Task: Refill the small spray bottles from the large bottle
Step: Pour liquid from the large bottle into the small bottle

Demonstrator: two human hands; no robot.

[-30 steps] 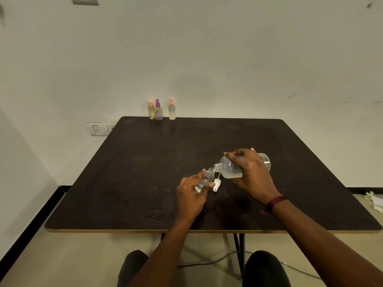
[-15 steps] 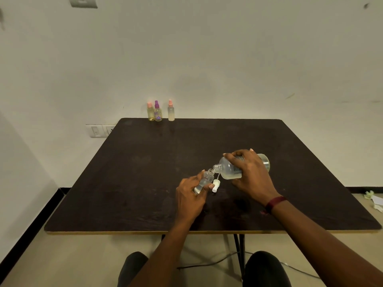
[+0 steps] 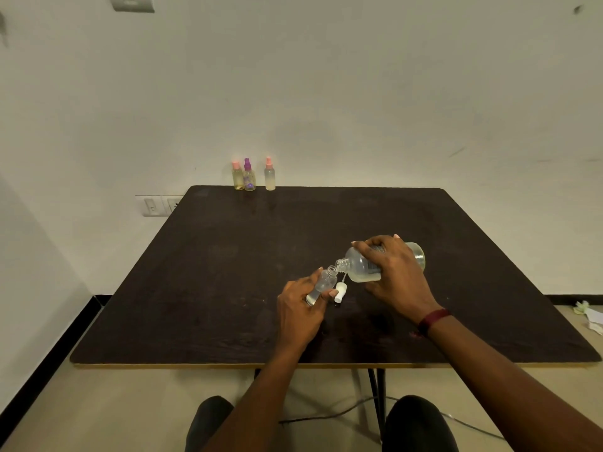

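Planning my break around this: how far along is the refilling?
Looks done: three capped spray bottles stand at the table's far edge, each seemingly filled. In hand: the left hand holds an open small bottle tilted, and the right hand tips the large bottle, neck at its mouth. Left: finish this fill and refit the white spray cap lying beside it.
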